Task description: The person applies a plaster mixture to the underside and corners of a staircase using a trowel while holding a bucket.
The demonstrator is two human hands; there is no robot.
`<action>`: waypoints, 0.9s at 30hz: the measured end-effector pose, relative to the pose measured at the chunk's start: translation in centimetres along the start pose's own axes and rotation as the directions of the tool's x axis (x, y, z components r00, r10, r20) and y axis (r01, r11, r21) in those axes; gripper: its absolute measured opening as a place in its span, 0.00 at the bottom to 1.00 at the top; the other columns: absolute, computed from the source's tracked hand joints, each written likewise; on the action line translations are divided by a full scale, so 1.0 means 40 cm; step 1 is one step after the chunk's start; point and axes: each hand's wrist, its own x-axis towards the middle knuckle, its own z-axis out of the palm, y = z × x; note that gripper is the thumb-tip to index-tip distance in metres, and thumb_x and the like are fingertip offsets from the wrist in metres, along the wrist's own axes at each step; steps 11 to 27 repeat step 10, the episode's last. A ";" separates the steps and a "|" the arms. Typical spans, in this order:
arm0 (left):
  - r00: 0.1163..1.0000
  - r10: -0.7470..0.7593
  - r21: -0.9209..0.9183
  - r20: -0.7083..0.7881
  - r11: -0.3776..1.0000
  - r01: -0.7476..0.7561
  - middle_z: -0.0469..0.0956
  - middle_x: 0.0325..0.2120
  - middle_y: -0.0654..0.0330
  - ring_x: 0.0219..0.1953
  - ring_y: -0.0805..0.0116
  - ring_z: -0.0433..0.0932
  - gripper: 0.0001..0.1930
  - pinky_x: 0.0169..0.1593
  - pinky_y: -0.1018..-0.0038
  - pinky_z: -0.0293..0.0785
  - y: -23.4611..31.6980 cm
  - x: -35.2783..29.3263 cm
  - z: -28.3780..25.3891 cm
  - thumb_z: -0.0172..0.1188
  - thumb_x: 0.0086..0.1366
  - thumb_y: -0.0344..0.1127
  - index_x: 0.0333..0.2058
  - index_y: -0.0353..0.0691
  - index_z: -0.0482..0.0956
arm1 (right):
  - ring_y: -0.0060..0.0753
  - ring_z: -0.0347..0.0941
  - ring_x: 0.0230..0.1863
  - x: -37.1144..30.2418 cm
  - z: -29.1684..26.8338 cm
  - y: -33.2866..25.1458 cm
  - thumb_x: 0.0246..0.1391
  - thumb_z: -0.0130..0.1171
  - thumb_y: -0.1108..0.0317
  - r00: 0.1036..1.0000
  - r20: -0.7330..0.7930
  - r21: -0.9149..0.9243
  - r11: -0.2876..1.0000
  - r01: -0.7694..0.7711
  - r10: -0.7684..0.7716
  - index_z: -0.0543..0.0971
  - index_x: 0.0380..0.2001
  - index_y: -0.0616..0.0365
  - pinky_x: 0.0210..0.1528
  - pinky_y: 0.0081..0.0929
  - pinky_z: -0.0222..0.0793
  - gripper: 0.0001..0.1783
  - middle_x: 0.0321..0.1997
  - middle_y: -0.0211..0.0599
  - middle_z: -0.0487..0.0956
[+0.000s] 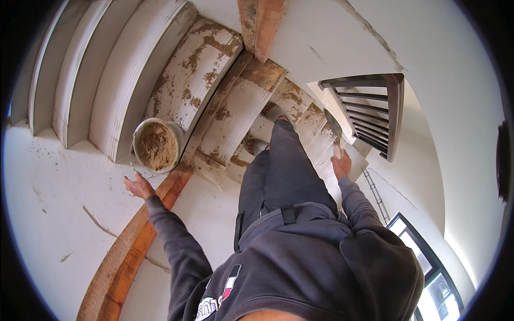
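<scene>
A pale bucket (179, 140) filled with brown sandy material (155, 145) stands on a step at the left, against the wall. Just below its rim, my left hand (140, 186) reaches out with its fingers apart, holding nothing that I can make out. Whether a fingertip touches the bucket's thin handle is too small to tell. On my right side, my right hand (341, 163) is closed around the handle of a trowel. The flat grey blade of the trowel (332, 123) points away from me, beside the railing's base.
Pale stairs (128, 69) climb to the left, and sandy crumbs (187, 96) lie scattered on one step. Wooden beams (126, 257) run along the left wall and across the steps. A dark railing (393, 115) is at the right. My feet (274, 112) stand on dirty steps.
</scene>
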 end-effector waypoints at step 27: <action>0.382 0.336 -0.508 0.861 0.613 0.605 0.78 0.42 0.61 0.42 0.70 0.75 0.16 0.45 0.73 0.73 0.599 -0.404 -0.150 0.56 0.67 0.40 0.49 0.37 0.77 | 0.52 0.76 0.44 0.072 -0.052 -0.597 0.39 0.61 0.67 0.761 0.332 0.565 0.763 0.313 -0.558 0.65 0.60 0.56 0.48 0.34 0.70 0.39 0.44 0.53 0.78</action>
